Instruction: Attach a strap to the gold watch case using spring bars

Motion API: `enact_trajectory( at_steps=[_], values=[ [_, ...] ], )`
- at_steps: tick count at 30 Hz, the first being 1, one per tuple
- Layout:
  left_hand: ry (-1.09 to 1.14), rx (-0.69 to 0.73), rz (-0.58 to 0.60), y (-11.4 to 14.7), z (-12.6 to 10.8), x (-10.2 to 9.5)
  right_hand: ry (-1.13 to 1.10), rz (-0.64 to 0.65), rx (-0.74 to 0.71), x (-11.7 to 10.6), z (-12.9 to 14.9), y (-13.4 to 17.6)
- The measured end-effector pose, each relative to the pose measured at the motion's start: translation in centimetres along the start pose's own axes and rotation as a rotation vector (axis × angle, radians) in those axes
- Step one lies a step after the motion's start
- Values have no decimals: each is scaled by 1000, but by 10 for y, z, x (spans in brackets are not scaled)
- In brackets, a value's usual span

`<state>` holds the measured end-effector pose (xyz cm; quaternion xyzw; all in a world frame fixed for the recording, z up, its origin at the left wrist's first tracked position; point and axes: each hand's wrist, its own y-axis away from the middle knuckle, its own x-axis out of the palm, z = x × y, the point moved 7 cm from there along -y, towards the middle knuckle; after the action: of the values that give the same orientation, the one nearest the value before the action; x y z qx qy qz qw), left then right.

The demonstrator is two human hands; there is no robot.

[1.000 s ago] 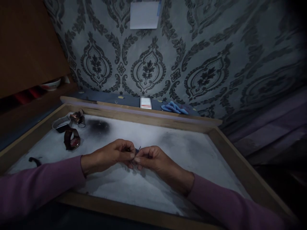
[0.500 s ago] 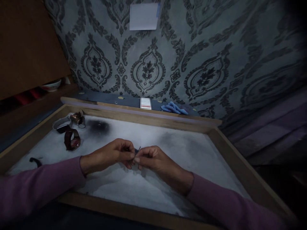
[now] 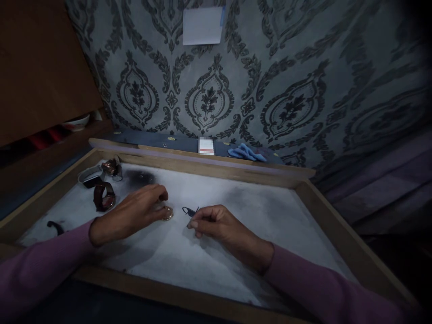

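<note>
My left hand [image 3: 135, 210] is over the left-middle of the tray, thumb and index finger apart. Its thumb tip overlaps a small round gold-rimmed piece like a watch case [image 3: 168, 213]; the other fingers are hidden. My right hand [image 3: 216, 221] is closed in a pinch on a small dark piece with a thin loop [image 3: 189, 211] at its left end. Most of that piece is covered by the fingers. To the left of my left hand stands a dark-strapped wristwatch [image 3: 99, 198], its strap curved up.
The wooden-framed tray [image 3: 151, 290] has a white bottom. More watches [image 3: 113, 168] and a grey-strapped piece [image 3: 88, 176] are at its back left, with a black curved strap piece [image 3: 56, 226] nearer. Behind the frame lie a blue cloth [image 3: 248, 153] and a small white box [image 3: 206, 146].
My left hand has let go of what both hands were pinching and moved left. The round gold-rimmed piece and the dark loop now show. My right hand stays almost in place.
</note>
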<state>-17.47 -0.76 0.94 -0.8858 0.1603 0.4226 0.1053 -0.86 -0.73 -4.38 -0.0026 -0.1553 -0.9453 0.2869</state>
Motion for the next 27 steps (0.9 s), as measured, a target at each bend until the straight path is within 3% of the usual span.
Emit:
enact_trajectory(
  at_steps=[9, 15, 18, 22, 27],
  values=[
    [-186, 28, 92, 3, 0, 21, 0, 28, -27, 1, 0, -2],
    [-115, 0, 164, 2, -5, 24, 28, 48, -50, 2, 3, -2],
    [79, -48, 226, -1, -6, 28, 39, 49, -58, 3, 4, -2],
    [559, -208, 344, -2, -3, 38, 38, 52, -63, 4, 7, -1],
    [866, -287, 351, -2, -4, 45, 66, 56, -72, 3, 11, 1]
  ],
)
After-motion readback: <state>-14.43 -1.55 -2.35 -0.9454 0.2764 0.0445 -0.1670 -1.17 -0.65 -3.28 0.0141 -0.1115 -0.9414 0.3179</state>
